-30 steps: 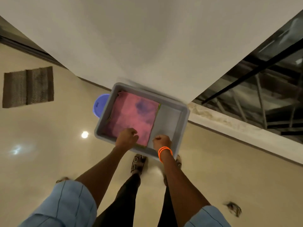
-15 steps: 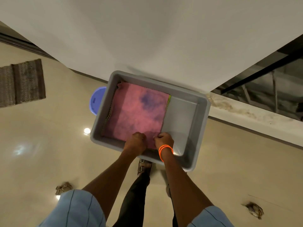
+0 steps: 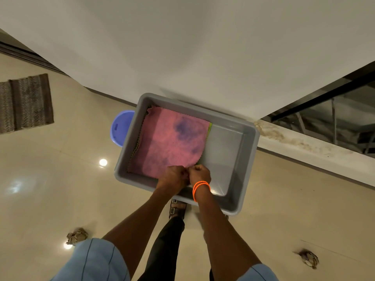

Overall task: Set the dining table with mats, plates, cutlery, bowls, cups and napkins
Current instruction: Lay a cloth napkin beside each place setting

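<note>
The floor [image 3: 60,189] is shiny and cream, with round spots of light on it; a grey tub [image 3: 246,159] is above it, close to the white wall, and what the tub stands on is hidden; a blue bucket [image 3: 120,127] peeks out just beside the tub on its left; a brown striped rug [image 3: 25,103] lies on the floor well to the left of the tub; two crumpled scraps lie nearer than the tub, one [image 3: 76,236] to its left and one [image 3: 308,258] to its right; a sandaled foot [image 3: 177,207] stands on the floor right at the tub's near edge.
</note>
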